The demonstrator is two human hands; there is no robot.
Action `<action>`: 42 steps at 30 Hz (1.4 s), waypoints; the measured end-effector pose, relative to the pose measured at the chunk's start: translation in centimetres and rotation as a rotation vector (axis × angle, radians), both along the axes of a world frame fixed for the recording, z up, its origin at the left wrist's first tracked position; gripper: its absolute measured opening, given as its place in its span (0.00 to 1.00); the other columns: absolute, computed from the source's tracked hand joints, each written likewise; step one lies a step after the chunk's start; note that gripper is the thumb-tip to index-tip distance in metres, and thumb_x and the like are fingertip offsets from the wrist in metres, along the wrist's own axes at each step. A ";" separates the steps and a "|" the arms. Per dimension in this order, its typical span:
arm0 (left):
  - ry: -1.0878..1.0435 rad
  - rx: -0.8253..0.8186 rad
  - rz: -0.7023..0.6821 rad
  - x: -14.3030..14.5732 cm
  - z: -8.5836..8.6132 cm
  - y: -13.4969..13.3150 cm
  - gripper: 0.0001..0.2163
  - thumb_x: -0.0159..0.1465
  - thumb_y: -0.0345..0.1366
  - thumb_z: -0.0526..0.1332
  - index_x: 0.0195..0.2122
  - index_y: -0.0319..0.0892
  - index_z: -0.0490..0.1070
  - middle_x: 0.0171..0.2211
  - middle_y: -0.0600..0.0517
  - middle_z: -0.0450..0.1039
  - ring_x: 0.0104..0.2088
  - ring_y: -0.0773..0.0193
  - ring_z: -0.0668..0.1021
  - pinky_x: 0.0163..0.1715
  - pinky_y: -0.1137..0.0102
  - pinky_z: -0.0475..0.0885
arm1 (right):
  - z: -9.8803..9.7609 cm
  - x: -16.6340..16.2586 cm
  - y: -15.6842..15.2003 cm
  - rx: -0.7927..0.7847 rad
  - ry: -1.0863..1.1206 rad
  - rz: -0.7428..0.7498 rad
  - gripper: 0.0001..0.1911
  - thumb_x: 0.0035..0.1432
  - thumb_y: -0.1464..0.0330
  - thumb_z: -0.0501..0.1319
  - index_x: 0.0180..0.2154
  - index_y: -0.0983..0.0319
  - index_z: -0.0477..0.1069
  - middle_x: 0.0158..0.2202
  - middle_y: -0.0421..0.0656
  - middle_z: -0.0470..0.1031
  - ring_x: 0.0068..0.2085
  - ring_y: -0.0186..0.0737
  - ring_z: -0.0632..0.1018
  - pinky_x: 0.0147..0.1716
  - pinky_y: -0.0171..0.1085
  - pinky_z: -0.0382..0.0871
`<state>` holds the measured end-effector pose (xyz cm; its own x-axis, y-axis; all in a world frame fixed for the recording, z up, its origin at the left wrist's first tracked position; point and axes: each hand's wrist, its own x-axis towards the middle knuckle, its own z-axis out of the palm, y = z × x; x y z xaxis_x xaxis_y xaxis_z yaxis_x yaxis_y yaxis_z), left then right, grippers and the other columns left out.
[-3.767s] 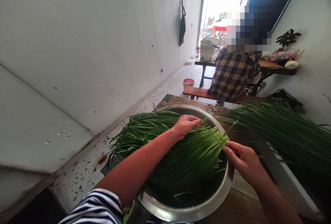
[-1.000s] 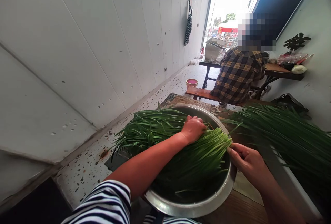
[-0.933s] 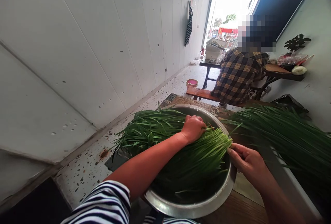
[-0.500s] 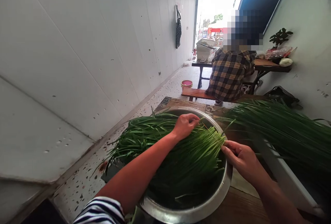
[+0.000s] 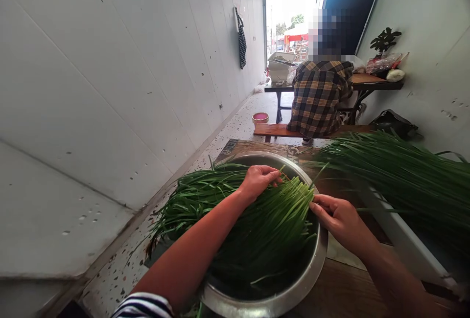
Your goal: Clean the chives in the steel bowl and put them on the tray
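Observation:
A large heap of long green garlic chives (image 5: pixel 271 225) lies in a round steel basin (image 5: pixel 311 279), their pale stem ends toward the right and their leaves hanging over the left rim. My left hand (image 5: pixel 259 180) reaches across the heap, thumb and fingers pinched on a chive stem near the far rim. At the basin's right rim my right hand (image 5: pixel 340 217) is closed, its thumb and forefinger pinching the stem ends of the chives. What sits between those fingertips is partly hidden.
More chives (image 5: pixel 407 176) lie over a white container (image 5: pixel 411 242) at the right. Beyond the basin, a person in a plaid shirt (image 5: pixel 317 98) sits on a wooden bench (image 5: pixel 275 130) at a table. A small pink-filled tub (image 5: pixel 260 118) stands on the floor near the left wall (image 5: pixel 147 73).
The camera view has turned slightly, so the background sits further left. Both hands stay pinched at nearly the same places on the chives.

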<state>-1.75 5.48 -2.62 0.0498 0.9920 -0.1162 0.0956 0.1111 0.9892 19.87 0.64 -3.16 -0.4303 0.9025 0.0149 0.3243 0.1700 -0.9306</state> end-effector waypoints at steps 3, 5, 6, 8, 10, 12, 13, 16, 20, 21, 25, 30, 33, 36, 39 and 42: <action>-0.014 0.003 -0.027 0.0 0.1 -0.1 0.09 0.55 0.35 0.63 0.30 0.33 0.76 0.26 0.49 0.77 0.21 0.73 0.70 0.27 0.74 0.66 | -0.1 0.1 0.0 0.008 -0.022 -0.006 0.15 0.59 0.62 0.57 0.42 0.63 0.76 0.36 0.43 0.80 0.35 0.43 0.79 0.33 0.35 0.73; -0.029 0.000 -0.021 0.0 0.2 -0.1 0.09 0.56 0.35 0.62 0.30 0.33 0.76 0.26 0.49 0.76 0.21 0.73 0.69 0.26 0.74 0.66 | -0.1 0.1 0.1 0.028 -0.051 -0.017 0.15 0.58 0.62 0.57 0.41 0.63 0.77 0.35 0.43 0.80 0.34 0.43 0.79 0.32 0.35 0.72; -0.037 -0.003 -0.013 0.0 0.3 -0.1 0.09 0.56 0.35 0.62 0.30 0.33 0.76 0.26 0.49 0.76 0.21 0.73 0.69 0.26 0.74 0.66 | 0.0 0.1 0.1 0.040 -0.068 -0.025 0.15 0.58 0.62 0.57 0.41 0.63 0.77 0.34 0.43 0.80 0.34 0.43 0.79 0.32 0.34 0.72; -0.053 -0.011 -0.001 -0.1 0.3 0.0 0.09 0.56 0.35 0.62 0.29 0.33 0.76 0.24 0.49 0.76 0.21 0.73 0.69 0.27 0.74 0.66 | 0.0 0.1 0.0 0.056 -0.096 -0.038 0.15 0.58 0.61 0.57 0.40 0.63 0.77 0.33 0.43 0.80 0.33 0.42 0.79 0.31 0.34 0.71; -0.069 -0.019 -0.010 -0.1 0.3 0.0 0.09 0.56 0.35 0.62 0.29 0.33 0.76 0.24 0.50 0.75 0.21 0.73 0.69 0.27 0.74 0.66 | 0.1 0.1 0.0 0.061 -0.100 -0.043 0.16 0.58 0.61 0.57 0.40 0.63 0.77 0.32 0.42 0.80 0.33 0.42 0.79 0.30 0.33 0.71; -0.081 -0.026 -0.033 -0.1 0.3 0.1 0.09 0.56 0.36 0.63 0.29 0.32 0.76 0.24 0.50 0.75 0.21 0.74 0.68 0.27 0.74 0.65 | 0.1 0.0 0.0 0.059 -0.092 -0.040 0.16 0.59 0.60 0.56 0.40 0.63 0.77 0.32 0.43 0.80 0.32 0.42 0.79 0.30 0.33 0.71; -0.084 -0.029 -0.042 -0.1 0.2 0.1 0.10 0.56 0.36 0.63 0.29 0.32 0.76 0.23 0.50 0.74 0.21 0.74 0.68 0.26 0.75 0.65 | 0.1 0.0 0.0 0.057 -0.086 -0.039 0.17 0.59 0.60 0.56 0.40 0.63 0.77 0.32 0.43 0.80 0.33 0.42 0.79 0.30 0.33 0.72; -0.091 -0.039 -0.044 -0.2 0.1 0.1 0.10 0.57 0.36 0.62 0.30 0.31 0.76 0.22 0.51 0.73 0.21 0.75 0.67 0.25 0.75 0.64 | 0.1 0.0 0.0 0.048 -0.072 -0.041 0.17 0.59 0.60 0.56 0.41 0.63 0.76 0.33 0.43 0.80 0.33 0.42 0.79 0.30 0.33 0.72; -0.100 -0.038 -0.042 -0.2 -0.1 0.2 0.10 0.57 0.36 0.62 0.30 0.32 0.76 0.22 0.51 0.72 0.21 0.75 0.67 0.24 0.76 0.63 | 0.0 0.1 0.0 0.021 -0.057 -0.031 0.16 0.58 0.60 0.57 0.41 0.63 0.76 0.35 0.44 0.81 0.34 0.44 0.79 0.32 0.35 0.73; -0.101 -0.037 -0.046 -0.2 -0.2 0.2 0.10 0.57 0.37 0.62 0.30 0.32 0.76 0.22 0.51 0.72 0.21 0.75 0.67 0.24 0.76 0.63 | 0.1 0.1 0.0 0.020 -0.058 -0.030 0.16 0.58 0.60 0.57 0.41 0.63 0.76 0.35 0.44 0.81 0.34 0.44 0.79 0.32 0.35 0.73; -0.112 -0.032 -0.057 -0.2 -0.3 0.2 0.11 0.55 0.38 0.64 0.29 0.32 0.76 0.22 0.51 0.72 0.21 0.75 0.67 0.24 0.76 0.63 | 0.1 0.0 0.0 0.041 -0.072 -0.033 0.16 0.59 0.60 0.57 0.40 0.62 0.77 0.33 0.43 0.81 0.33 0.43 0.79 0.31 0.35 0.73; -0.136 -0.023 -0.061 -0.3 -0.4 0.3 0.13 0.53 0.41 0.65 0.29 0.33 0.76 0.22 0.51 0.72 0.22 0.74 0.68 0.25 0.75 0.63 | 0.1 0.0 -0.1 0.023 -0.057 -0.037 0.16 0.58 0.60 0.58 0.39 0.62 0.77 0.32 0.42 0.80 0.33 0.43 0.79 0.30 0.34 0.72; -0.142 -0.028 -0.057 -0.3 -0.4 0.3 0.13 0.53 0.41 0.65 0.30 0.32 0.76 0.22 0.51 0.72 0.21 0.74 0.67 0.25 0.75 0.63 | 0.2 0.0 -0.1 0.017 -0.061 -0.034 0.16 0.58 0.60 0.58 0.39 0.63 0.77 0.32 0.42 0.80 0.33 0.43 0.79 0.30 0.33 0.72; -0.141 -0.027 -0.056 -0.3 -0.3 0.2 0.13 0.54 0.40 0.65 0.30 0.32 0.76 0.22 0.51 0.72 0.21 0.75 0.67 0.25 0.75 0.63 | 0.3 -0.1 -0.1 0.039 -0.070 -0.036 0.16 0.58 0.59 0.57 0.39 0.62 0.77 0.33 0.43 0.81 0.33 0.43 0.79 0.30 0.34 0.72; -0.142 -0.026 -0.054 -0.3 -0.2 0.2 0.13 0.54 0.41 0.65 0.30 0.32 0.76 0.22 0.51 0.72 0.21 0.75 0.67 0.25 0.75 0.63 | 0.5 -0.1 -0.1 0.055 -0.087 -0.046 0.18 0.58 0.58 0.57 0.40 0.62 0.77 0.33 0.44 0.81 0.34 0.44 0.80 0.31 0.35 0.73; -0.153 -0.030 -0.056 -0.4 -0.3 0.2 0.14 0.53 0.42 0.65 0.30 0.32 0.76 0.22 0.51 0.72 0.21 0.74 0.67 0.25 0.75 0.62 | 0.5 -0.2 -0.1 0.077 -0.101 -0.052 0.19 0.58 0.57 0.57 0.41 0.62 0.78 0.33 0.44 0.81 0.34 0.45 0.80 0.32 0.36 0.74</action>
<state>-2.17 5.72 -2.88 0.1239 0.9834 -0.1324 -0.0487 0.1393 0.9891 19.69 0.52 -2.66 -0.3856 0.9216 0.0444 0.4255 0.2204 -0.8777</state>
